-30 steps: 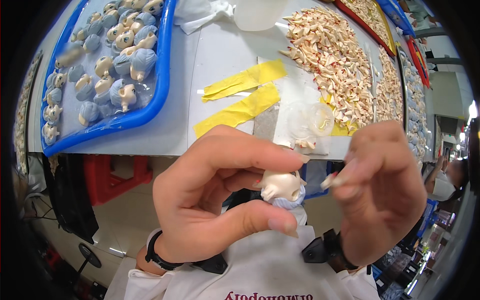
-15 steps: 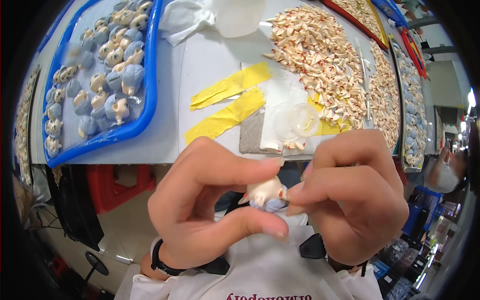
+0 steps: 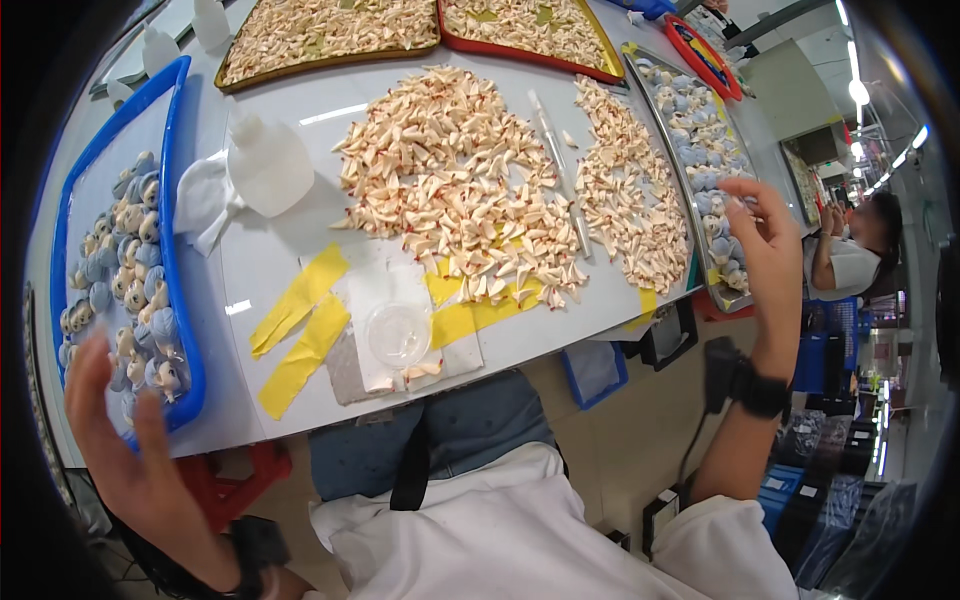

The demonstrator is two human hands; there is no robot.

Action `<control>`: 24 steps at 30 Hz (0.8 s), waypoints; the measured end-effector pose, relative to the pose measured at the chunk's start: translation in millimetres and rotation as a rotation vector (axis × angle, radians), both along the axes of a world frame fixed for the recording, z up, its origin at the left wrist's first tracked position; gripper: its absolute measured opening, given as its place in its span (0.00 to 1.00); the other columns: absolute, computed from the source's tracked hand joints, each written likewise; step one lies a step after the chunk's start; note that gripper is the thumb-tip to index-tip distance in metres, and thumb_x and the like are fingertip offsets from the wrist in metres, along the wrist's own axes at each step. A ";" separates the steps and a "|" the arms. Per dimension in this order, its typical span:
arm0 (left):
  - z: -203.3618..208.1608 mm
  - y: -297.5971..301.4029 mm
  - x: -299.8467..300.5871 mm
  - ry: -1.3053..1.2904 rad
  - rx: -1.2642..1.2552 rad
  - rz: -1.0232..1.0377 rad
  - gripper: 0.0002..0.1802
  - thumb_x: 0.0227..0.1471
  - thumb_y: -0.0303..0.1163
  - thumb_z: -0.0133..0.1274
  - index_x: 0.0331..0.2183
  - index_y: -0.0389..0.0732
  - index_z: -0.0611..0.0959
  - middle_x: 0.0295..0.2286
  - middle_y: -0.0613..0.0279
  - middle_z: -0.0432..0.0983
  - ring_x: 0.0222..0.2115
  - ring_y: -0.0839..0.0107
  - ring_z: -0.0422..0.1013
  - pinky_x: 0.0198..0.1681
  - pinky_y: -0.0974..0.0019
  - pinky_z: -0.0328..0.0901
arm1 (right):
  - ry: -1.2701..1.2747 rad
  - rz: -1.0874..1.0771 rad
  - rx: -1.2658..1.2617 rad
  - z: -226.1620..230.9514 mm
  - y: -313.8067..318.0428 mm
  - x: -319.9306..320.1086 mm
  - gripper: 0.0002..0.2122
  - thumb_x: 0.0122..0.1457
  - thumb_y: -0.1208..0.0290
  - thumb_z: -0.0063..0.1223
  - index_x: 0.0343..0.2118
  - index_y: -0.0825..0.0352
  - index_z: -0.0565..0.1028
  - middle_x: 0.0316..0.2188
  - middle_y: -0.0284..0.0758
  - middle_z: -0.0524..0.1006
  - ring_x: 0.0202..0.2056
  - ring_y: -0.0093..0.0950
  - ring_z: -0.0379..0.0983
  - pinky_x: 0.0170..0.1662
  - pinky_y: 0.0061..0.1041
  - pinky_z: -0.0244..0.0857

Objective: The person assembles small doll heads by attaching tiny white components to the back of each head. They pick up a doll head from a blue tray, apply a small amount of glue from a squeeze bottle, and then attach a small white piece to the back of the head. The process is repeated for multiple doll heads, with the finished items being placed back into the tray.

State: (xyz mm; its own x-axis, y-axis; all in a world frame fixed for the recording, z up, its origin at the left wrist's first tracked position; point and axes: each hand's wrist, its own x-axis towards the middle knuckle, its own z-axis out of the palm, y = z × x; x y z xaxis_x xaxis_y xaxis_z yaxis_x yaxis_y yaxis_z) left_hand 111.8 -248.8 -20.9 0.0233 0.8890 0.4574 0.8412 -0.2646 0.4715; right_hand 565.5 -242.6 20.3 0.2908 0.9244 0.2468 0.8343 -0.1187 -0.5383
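My left hand [image 3: 145, 465] is at the near end of a blue-rimmed tray [image 3: 190, 300], thumb and fingers apart, with nothing visible in it. Small doll heads [image 3: 150, 285] with pale blue hair lie in that tray. On the far right, my right hand [image 3: 768, 255] reaches over the side of a metal tray [image 3: 700, 235]. Its thumb and forefinger are apart, and no object shows between them. Rows of similar blue-haired heads [image 3: 690, 115] fill the metal tray.
Between my hands spreads a large pile of small cream, red-marked pointed pieces [image 3: 450, 170]. A clear round dish [image 3: 398, 335] sits near the table edge beside yellow tape strips [image 3: 305, 345]. A white bottle [image 3: 268, 165] and trays of pieces [image 3: 330, 40] stand farther back. Another person [image 3: 855, 245] sits at right.
Both hands have parted from in front of me, where they held a doll head between them. The left moved to the blue tray, the right to the metal tray. The view has shifted right.
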 end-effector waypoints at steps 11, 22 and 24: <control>17.1 20.1 -5.9 0.328 -0.356 -0.052 0.22 0.55 0.40 0.40 0.51 0.46 0.68 0.56 0.57 0.53 0.58 0.58 0.48 0.59 0.55 0.44 | -0.533 -0.043 -0.063 1.8 2.7 25.0 0.12 0.46 0.78 0.47 0.37 0.67 0.70 0.38 0.40 0.70 0.39 0.40 0.68 0.43 0.31 0.60; 26.3 31.2 4.0 0.248 -0.243 -0.106 0.24 0.42 0.16 0.47 0.45 0.41 0.74 0.49 0.55 0.63 0.47 0.58 0.64 0.45 0.63 0.62 | -0.151 0.357 -0.151 -16.8 42.5 -47.9 0.07 0.45 0.80 0.50 0.29 0.69 0.70 0.30 0.38 0.69 0.34 0.35 0.67 0.38 0.30 0.60; 27.0 29.7 4.1 0.193 -0.243 -0.009 0.23 0.42 0.16 0.48 0.44 0.40 0.74 0.46 0.55 0.65 0.46 0.57 0.65 0.43 0.63 0.62 | -0.141 0.304 -0.187 -13.3 42.4 -49.1 0.06 0.44 0.80 0.51 0.28 0.70 0.70 0.27 0.38 0.69 0.30 0.35 0.68 0.34 0.29 0.61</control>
